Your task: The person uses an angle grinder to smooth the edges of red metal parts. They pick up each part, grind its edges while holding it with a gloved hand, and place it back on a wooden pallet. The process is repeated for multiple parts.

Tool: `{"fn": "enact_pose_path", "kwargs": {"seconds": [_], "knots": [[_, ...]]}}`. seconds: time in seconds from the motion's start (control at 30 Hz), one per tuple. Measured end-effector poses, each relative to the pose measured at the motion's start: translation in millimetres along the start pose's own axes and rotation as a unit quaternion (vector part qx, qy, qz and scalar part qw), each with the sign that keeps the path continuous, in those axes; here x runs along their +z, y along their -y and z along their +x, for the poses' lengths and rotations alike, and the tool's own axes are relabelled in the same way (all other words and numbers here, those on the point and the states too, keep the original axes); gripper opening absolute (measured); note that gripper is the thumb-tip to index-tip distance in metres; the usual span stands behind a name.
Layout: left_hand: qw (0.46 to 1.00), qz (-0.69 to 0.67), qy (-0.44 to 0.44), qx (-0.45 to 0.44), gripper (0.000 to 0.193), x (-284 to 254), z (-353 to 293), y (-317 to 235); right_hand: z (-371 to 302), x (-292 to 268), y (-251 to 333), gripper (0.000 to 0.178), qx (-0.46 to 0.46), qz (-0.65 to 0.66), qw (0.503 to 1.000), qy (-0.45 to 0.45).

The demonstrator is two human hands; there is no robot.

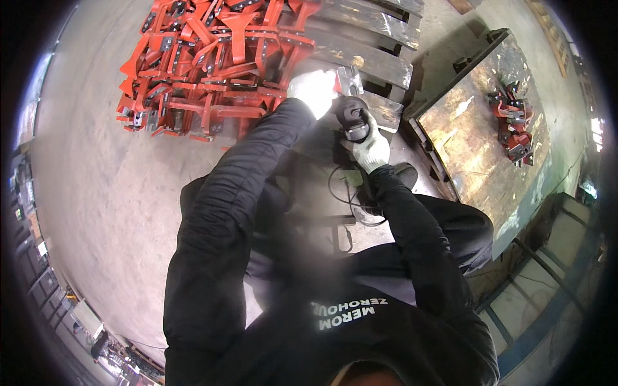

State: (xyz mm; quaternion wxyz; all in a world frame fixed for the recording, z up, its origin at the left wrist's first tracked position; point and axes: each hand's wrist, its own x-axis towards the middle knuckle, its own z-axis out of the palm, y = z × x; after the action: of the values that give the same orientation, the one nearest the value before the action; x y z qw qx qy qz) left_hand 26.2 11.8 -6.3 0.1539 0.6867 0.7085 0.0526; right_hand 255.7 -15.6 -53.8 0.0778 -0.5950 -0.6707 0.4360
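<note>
My left hand (313,94), in a white glove that is washed out by glare, is closed on a red metal bracket (349,81) with a bare silvery end. Just below that end, my right hand (372,148), also gloved, grips a dark corded power tool (352,117) that looks like an angle grinder. Its head is close to the bracket; whether they touch, I cannot tell. A black cord (332,186) loops beneath my right hand. To the left of my left hand lies a large heap of similar red brackets (212,71).
A dark slatted wooden pallet (360,45) lies under and beyond my hands. At the right stands a worn board-topped platform (463,141) carrying a small group of red metal parts (513,125). My bent knees are close on both sides. Concrete floor (84,161) stretches to the left.
</note>
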Motion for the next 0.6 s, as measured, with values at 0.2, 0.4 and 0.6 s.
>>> {"fn": "enact_pose_path", "kwargs": {"seconds": [0.2,0.4,0.6], "knots": [[1.000,0.012,-0.007,0.006,0.047,1.4,-0.2,0.0,11.3,7.1,-22.9,0.090,-0.045,-0.033,0.997,-0.054],[1.000,0.017,0.010,0.004,0.047,0.9,0.2,-1.2,15.9,-19.8,-6.1,0.092,-0.011,-0.021,0.996,-0.084],[1.000,0.010,-0.002,0.005,0.046,1.1,-3.4,3.0,68.6,-9.7,5.3,0.099,-0.090,-0.057,0.994,-0.027]]}}
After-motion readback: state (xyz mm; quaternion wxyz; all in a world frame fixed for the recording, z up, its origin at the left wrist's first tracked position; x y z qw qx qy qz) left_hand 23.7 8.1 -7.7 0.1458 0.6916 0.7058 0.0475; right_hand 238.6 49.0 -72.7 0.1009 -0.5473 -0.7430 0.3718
